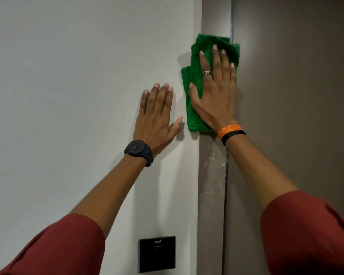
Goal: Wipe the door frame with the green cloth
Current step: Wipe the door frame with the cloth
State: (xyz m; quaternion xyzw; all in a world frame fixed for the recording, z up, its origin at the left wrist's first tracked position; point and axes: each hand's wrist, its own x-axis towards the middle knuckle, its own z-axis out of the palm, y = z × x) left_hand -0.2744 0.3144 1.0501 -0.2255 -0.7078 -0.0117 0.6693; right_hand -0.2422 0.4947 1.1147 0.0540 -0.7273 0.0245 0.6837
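Observation:
A folded green cloth (195, 58) lies flat against the grey-brown door frame (212, 175), overlapping the white wall at its left edge. My right hand (214, 92) presses on the cloth with fingers spread, palm flat, pointing up; it wears a ring and orange and black wristbands. My left hand (157, 118) rests flat and open on the white wall just left of the cloth, not touching it, with a black watch on its wrist. White smudges mark the frame below the cloth.
The brown door (296, 96) stands to the right of the frame, shut against it. A white wall (68, 76) fills the left side. A black switch panel (157, 254) is mounted low on the wall near the frame.

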